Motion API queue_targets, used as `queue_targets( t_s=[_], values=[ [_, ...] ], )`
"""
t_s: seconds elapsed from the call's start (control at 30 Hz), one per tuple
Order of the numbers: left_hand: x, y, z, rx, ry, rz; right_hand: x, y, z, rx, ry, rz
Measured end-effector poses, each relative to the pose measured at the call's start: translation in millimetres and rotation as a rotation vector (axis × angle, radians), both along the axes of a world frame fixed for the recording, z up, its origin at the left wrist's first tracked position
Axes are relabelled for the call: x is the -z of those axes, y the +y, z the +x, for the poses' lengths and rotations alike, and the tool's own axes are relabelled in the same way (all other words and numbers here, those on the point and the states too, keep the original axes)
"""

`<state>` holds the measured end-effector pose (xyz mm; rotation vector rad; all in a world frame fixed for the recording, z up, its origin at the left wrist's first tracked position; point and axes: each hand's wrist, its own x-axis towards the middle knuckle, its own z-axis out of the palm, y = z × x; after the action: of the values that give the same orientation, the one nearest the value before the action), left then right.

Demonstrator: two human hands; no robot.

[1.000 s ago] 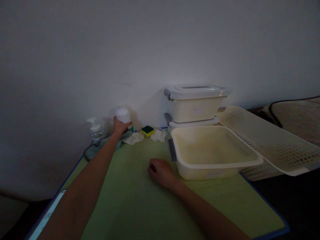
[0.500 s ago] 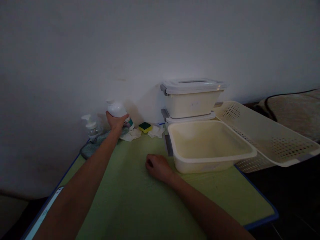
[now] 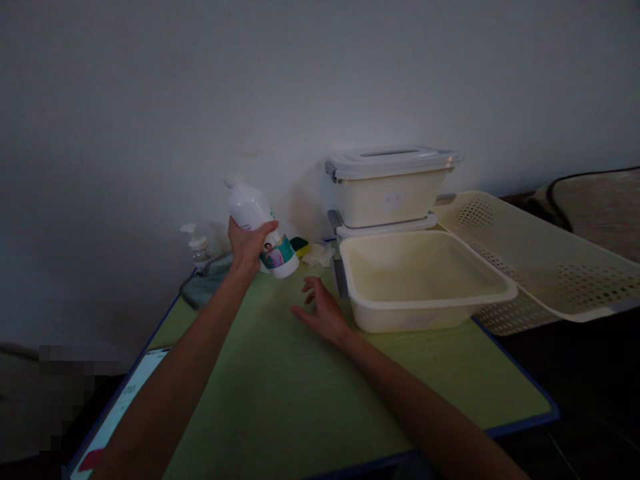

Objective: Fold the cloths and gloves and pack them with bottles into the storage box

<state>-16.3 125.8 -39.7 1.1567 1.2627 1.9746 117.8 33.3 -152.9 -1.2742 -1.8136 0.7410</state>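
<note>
A white bottle point(image 3: 249, 206) with a green and purple picture label is gripped round its middle by my left hand point(image 3: 247, 248). It tilts, its cap up to the left and its base down to the right, raised off the table. My right hand point(image 3: 323, 312) holds nothing; its fingers are apart and slightly curled, between the bottle's base and the cream basin point(image 3: 430, 316). Behind the bottle's base a yellow and green sponge point(image 3: 301, 247) shows in part, beside a crumpled white tissue point(image 3: 319, 254).
A clear pump bottle point(image 3: 199, 248) and a grey-green cloth point(image 3: 205, 281) sit at the table's back left. Lidded cream boxes point(image 3: 393, 200) are stacked behind the basin. A perforated basket point(image 3: 540, 267) lies at the right. A phone point(image 3: 127, 393) rests at the left edge of the green table point(image 3: 280, 400).
My left hand has lifted the bottle and brought it right and nearer, tilting it. My right hand has opened from a loose fist and moved slightly forward.
</note>
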Motion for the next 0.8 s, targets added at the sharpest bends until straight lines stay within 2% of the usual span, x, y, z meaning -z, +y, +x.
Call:
queue_targets(
  t_s=[0.13,0.23,0.4,0.53,0.7,0.8],
  values=[
    [17.1,-25.8,7.4,0.095,-0.135,-0.119,1.3,0.9,-1.4,-0.048,0.216,-0.004],
    [30.7,-42.1,12.2,0.082,-0.202,-0.206,3.1,3.1,-3.1,-0.098,0.356,-0.019],
    [49.0,-61.2,17.5,0.093,-0.283,-0.299,1.8,1.5,-2.7,-0.172,0.372,-0.005],
    [54.7,-69.2,5.8,0.205,-0.364,-0.235,-5.7,-4.9,0.9,-0.235,0.372,-0.041],
    [55.0,-76.6,-19.4,0.383,-0.561,-0.233,-15.2,-12.0,2.6,-0.354,0.429,-0.273],
    [57.8,-78.9,-27.0,0.393,-0.622,-0.222,-16.4,-12.8,2.0,-0.391,0.415,-0.338]
  ],
)
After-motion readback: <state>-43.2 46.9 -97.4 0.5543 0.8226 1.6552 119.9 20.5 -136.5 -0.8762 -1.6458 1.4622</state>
